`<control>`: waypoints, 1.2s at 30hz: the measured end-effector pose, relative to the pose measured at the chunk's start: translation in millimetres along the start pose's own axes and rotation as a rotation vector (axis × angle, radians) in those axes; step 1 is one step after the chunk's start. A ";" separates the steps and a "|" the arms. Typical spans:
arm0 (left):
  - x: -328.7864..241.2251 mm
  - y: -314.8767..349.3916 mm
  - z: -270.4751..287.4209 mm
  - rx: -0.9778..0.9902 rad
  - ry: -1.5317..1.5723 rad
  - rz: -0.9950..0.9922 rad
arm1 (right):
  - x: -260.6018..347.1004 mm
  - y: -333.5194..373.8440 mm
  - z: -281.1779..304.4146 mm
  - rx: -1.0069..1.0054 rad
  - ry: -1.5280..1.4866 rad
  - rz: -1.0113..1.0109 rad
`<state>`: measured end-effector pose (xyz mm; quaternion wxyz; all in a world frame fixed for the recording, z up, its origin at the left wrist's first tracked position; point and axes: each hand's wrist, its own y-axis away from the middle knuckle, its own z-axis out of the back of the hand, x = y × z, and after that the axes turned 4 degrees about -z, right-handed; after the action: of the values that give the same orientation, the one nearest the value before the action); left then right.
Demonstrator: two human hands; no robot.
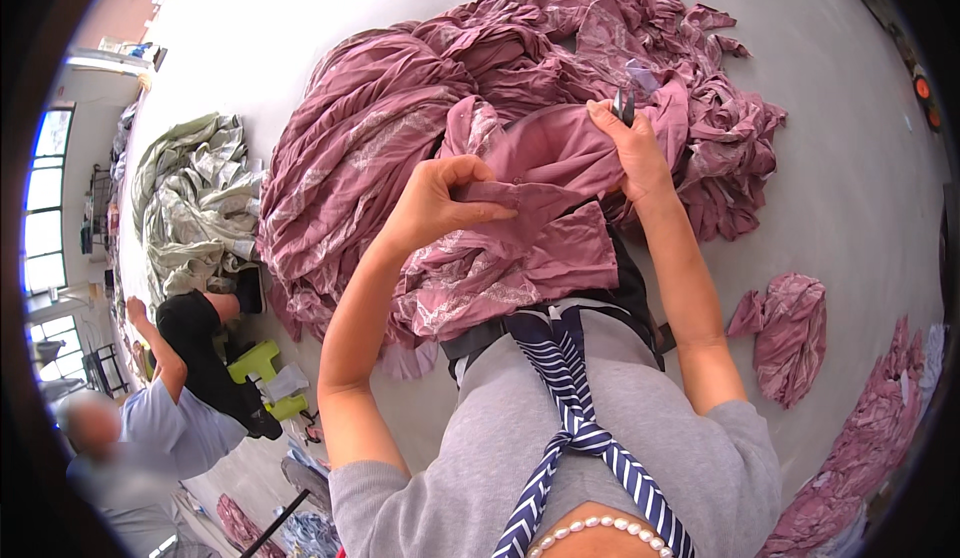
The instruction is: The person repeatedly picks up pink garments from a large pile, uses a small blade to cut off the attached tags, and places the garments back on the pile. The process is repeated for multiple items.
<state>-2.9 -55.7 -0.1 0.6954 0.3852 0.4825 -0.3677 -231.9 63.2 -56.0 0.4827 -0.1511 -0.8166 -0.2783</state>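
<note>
A long mauve cloth (560,148) with pale patterned bands lies across my lap and runs into a large heaped pile of the same fabric (400,88) on the floor before me. My left hand (445,198) is closed, pinching a folded edge of the cloth between thumb and fingers. To its right and a little farther off, my right hand (632,153) grips small dark thread snips (624,108), their two blades pointing up past the fingers. The cloth stretches between both hands, and its edge also passes at the right hand; whether those fingers pinch it is hard to make out.
A pale green fabric heap (195,198) lies at the left. Nearer, another person (180,408) sits by a lime green stool (260,363). On the right are a small mauve bundle (795,338) and a long mauve pile (860,458).
</note>
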 end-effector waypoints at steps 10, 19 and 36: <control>11.8 15.3 9.5 0.166 0.712 0.243 | -24.1 -25.7 14.6 0.013 0.189 -0.126; 13.4 17.2 3.1 0.035 0.739 0.295 | 10.2 45.3 -47.3 0.322 0.780 0.868; 14.4 20.4 -1.6 0.007 0.771 0.289 | 5.1 53.1 -53.8 0.305 0.703 0.513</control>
<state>18.3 -47.5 -10.5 0.5069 0.5610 0.6472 -0.0967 -169.1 73.2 -14.8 0.8003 -0.1720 -0.5712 -0.0606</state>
